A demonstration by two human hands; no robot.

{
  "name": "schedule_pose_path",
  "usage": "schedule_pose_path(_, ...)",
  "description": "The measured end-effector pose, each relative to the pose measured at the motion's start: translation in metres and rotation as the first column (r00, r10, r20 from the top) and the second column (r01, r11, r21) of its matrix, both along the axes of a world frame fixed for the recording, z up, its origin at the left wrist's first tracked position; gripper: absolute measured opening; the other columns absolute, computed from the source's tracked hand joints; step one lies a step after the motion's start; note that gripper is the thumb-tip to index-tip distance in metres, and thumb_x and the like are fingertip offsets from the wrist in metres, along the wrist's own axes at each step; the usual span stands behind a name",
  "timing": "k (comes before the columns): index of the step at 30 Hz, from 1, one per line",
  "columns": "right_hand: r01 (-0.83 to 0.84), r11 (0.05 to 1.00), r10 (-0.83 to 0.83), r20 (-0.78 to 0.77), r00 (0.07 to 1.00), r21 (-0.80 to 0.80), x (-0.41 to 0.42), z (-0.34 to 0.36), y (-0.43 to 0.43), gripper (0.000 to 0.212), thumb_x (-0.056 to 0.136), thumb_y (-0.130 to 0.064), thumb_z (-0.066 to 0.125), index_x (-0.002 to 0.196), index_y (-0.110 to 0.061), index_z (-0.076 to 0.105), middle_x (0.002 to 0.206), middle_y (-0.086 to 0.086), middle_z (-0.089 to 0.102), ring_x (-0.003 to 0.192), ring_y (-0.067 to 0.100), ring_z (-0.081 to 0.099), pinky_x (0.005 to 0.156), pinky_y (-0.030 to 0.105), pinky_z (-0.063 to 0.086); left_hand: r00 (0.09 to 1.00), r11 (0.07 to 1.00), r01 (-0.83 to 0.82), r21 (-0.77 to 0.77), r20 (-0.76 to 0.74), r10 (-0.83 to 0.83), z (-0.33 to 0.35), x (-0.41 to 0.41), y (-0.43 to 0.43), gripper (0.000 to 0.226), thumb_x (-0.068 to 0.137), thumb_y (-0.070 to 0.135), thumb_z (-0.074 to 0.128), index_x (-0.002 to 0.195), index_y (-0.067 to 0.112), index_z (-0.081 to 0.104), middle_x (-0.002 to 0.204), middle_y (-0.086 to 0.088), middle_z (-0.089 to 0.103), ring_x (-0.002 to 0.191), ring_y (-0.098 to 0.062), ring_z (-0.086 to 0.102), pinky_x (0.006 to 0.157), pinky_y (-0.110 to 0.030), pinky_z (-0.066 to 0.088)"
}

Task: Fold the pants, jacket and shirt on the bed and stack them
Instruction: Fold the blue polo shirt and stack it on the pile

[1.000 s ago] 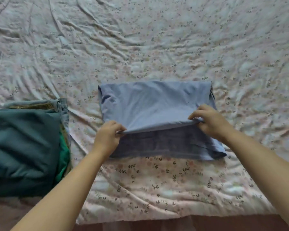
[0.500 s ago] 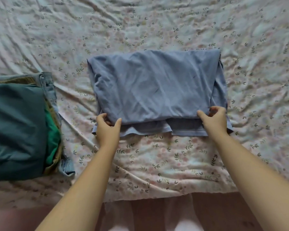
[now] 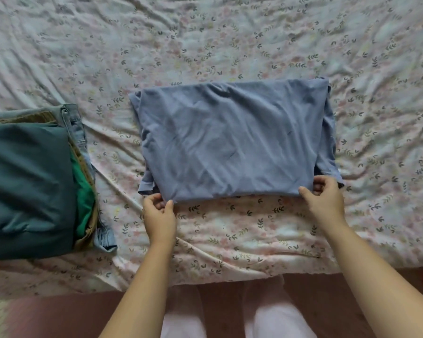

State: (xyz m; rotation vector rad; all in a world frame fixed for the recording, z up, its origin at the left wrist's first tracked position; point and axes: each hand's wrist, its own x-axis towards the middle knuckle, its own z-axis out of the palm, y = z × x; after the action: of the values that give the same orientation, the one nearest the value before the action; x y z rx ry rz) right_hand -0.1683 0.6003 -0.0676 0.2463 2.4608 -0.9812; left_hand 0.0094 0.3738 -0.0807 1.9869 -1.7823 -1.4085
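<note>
We hold the blue-grey shirt (image 3: 230, 142) by its two near corners. Our left hand (image 3: 159, 213) pinches the near-left corner and our right hand (image 3: 326, 198) the near-right, thumbs on top and fingers tucked beneath. This grip takes all the layers at once, so, as we judge it, the fold stays square when the bundle is lifted or slid. The shirt lies flat in the middle of the bed as a wide rectangle. A sleeve edge pokes out at the left and a strip of lower layer shows along the right side.

To our left, well apart from the shirt, sits the stack. The teal jacket (image 3: 27, 186) is on top with green showing at its right edge. The light denim pants (image 3: 76, 120) lie beneath, peeking out along the far and right sides. The top of the jacket looks broad and flat enough to take the shirt.

Between shirt and stack runs an open lane of floral sheet (image 3: 230, 45), wrinkled but bare. The near edge of the bed is close behind our wrists, so we have little room to pull back. Leftward and upward the path is free. The loose sleeve edge may trail and spoil the fold on the way.
</note>
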Motion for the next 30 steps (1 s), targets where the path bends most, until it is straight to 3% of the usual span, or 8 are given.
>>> schedule_pose_path(3, -0.091, 0.979, 0.143, -0.294, 0.945, 0.184, -0.002, 0.001, -0.019, 0.037, 0.085, -0.020, 0.052, 0.114, 0.003, 0.049, 0.118, 0.024, 0.048, 0.110, 0.037, 0.046, 0.097, 0.046, 0.037, 0.951, 0.929, 0.239, -0.284, 0.261, -0.164, 0.005, -0.011, -0.001, 0.026, 0.090, 0.019, 0.054, 0.111, 0.005, 0.049, 0.116, -0.015, 0.051, 0.108, -0.033, 0.049, 0.093, -0.045, 0.041)
schedule_pose_path(7, -0.427, 0.863, 0.504, -0.429, 0.749, 0.269, -0.006, -0.014, -0.083, 0.050, 0.080, -0.029, 0.037, 0.118, 0.001, 0.052, 0.125, 0.025, 0.052, 0.116, 0.039, 0.045, 0.099, 0.055, 0.035, 0.757, 0.495, 0.622, -0.607, 0.303, -0.579, -0.011, -0.057, -0.004, 0.031, 0.085, 0.021, 0.043, 0.111, 0.005, 0.049, 0.120, -0.020, 0.056, 0.116, -0.035, 0.048, 0.095, -0.046, 0.040)
schedule_pose_path(12, -0.726, 0.598, 0.800, -0.311, 0.514, 0.339, -0.015, -0.048, -0.150, 0.062, 0.081, -0.041, 0.030, 0.136, -0.015, 0.044, 0.146, 0.012, 0.038, 0.135, 0.035, 0.034, 0.102, 0.067, 0.018, 0.423, 0.162, 0.866, -0.473, 0.522, -0.741, -0.047, -0.121, -0.024, 0.051, 0.084, 0.031, 0.037, 0.129, 0.010, 0.049, 0.138, -0.012, 0.049, 0.128, -0.030, 0.044, 0.093, -0.068, 0.032)
schedule_pose_path(15, -0.706, 0.500, 0.866, -0.287, 0.409, 0.501, -0.053, -0.067, -0.144, 0.065, 0.082, -0.053, 0.032, 0.138, -0.021, 0.042, 0.147, 0.004, 0.038, 0.135, 0.030, 0.035, 0.100, 0.068, 0.013, 0.464, 0.216, 0.867, -0.449, 0.569, -0.679, -0.064, -0.126, -0.056, 0.057, 0.086, 0.041, 0.034, 0.138, 0.018, 0.040, 0.147, -0.007, 0.037, 0.136, -0.022, 0.029, 0.096, -0.073, 0.015)
schedule_pose_path(19, -0.539, 0.646, 0.740, -0.274, 0.614, 0.541, -0.108, -0.071, -0.097, 0.072, 0.083, -0.059, 0.023, 0.144, -0.021, 0.030, 0.153, 0.003, 0.026, 0.141, 0.029, 0.020, 0.105, 0.063, 0.000, 0.562, 0.364, 0.824, -0.434, 0.545, -0.622, -0.061, -0.116, -0.086, 0.062, 0.089, 0.045, 0.025, 0.143, 0.015, 0.031, 0.152, -0.011, 0.026, 0.140, -0.026, 0.022, 0.104, -0.066, 0.008)
schedule_pose_path(24, -0.353, 0.790, 0.532, -0.275, 0.801, 0.502, -0.113, -0.050, -0.036, 0.067, 0.084, -0.055, 0.033, 0.139, -0.018, 0.038, 0.147, 0.020, 0.031, 0.132, 0.040, 0.032, 0.101, 0.065, 0.025, 0.620, 0.269, 0.739, -0.617, 0.467, -0.631, -0.049, -0.121, -0.062, 0.042, 0.088, 0.029, 0.040, 0.123, 0.005, 0.046, 0.132, -0.025, 0.048, 0.126, -0.037, 0.039, 0.103, -0.055, 0.029)
schedule_pose_path(28, -0.117, 0.940, 0.210, -0.273, 0.939, 0.319, -0.084, -0.027, -0.017, 0.070, 0.080, -0.045, 0.063, 0.140, -0.021, 0.035, 0.128, 0.026, 0.037, 0.117, 0.042, 0.040, 0.091, 0.050, 0.041, 0.431, 0.112, 0.770, -0.628, 0.383, -0.817, -0.045, -0.143, 0.002, 0.040, 0.085, 0.030, 0.046, 0.121, 0.012, 0.047, 0.128, -0.022, 0.053, 0.121, -0.031, 0.038, 0.097, -0.044, 0.030)
schedule_pose_path(30, -0.125, 0.972, 0.154, -0.140, 0.978, 0.198, -0.078, -0.021, -0.012, 0.075, 0.079, -0.034, 0.068, 0.143, -0.030, 0.028, 0.130, 0.017, 0.034, 0.116, 0.035, 0.043, 0.091, 0.039, 0.040, 0.420, 0.153, 0.826, -0.542, 0.412, -0.809, -0.050, -0.149, 0.025, 0.045, 0.083, 0.036, 0.046, 0.124, 0.017, 0.047, 0.134, -0.019, 0.050, 0.127, -0.029, 0.034, 0.101, -0.046, 0.024)
